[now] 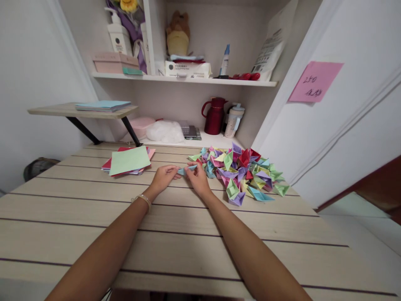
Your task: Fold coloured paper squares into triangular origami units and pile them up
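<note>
Between my two hands is a small piece of folded light-blue paper (187, 170), held just above or on the table. My left hand (165, 177) pinches its left end between thumb and fingers, and a beaded bracelet circles that wrist. The fingers of my right hand (198, 177) close on its right part and cover some of it. To the right of my right hand lies a heap of folded paper boats (233, 169) in purple, green, red, yellow, pink and blue. A stack of coloured paper sheets (130, 161), pale green on top, rests left of my left hand.
The slatted wooden table (181, 238) runs up to a white shelf unit (188, 79). A red jug (214, 116) and a pale cup (234, 121) stand at the back. More blue paper (102, 105) lies on a small raised shelf (62, 110). A pink note (315, 81) is on the right.
</note>
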Tool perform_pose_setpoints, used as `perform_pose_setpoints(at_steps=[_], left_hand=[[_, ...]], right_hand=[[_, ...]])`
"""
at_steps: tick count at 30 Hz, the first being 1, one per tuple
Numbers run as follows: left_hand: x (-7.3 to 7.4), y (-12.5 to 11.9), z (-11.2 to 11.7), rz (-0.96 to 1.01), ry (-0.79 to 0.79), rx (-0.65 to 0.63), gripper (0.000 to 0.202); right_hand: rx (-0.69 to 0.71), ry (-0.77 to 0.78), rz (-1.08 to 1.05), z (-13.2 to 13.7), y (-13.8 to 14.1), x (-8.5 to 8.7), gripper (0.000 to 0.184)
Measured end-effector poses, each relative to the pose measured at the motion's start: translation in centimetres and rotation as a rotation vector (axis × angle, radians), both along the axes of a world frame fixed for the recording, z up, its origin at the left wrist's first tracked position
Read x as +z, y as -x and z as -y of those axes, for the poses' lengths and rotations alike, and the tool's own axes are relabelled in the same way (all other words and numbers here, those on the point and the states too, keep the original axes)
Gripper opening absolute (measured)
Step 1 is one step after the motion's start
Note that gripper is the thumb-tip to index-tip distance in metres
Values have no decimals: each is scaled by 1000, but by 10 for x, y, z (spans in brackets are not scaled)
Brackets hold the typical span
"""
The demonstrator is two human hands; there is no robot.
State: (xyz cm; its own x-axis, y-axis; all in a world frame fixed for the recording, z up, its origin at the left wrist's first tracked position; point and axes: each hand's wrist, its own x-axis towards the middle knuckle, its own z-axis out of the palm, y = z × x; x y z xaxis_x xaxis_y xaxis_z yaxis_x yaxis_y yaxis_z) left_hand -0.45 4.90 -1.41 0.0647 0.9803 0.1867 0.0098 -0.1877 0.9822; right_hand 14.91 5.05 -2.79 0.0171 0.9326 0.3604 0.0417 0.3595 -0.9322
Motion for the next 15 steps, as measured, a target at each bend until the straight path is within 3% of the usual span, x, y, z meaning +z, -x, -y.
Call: perform_pose_setpoints(at_steps=[15], left_hand=[[1, 0, 1, -79, -15, -35, 33]], right_hand=[[4, -30, -17, -1, 0, -1, 32]])
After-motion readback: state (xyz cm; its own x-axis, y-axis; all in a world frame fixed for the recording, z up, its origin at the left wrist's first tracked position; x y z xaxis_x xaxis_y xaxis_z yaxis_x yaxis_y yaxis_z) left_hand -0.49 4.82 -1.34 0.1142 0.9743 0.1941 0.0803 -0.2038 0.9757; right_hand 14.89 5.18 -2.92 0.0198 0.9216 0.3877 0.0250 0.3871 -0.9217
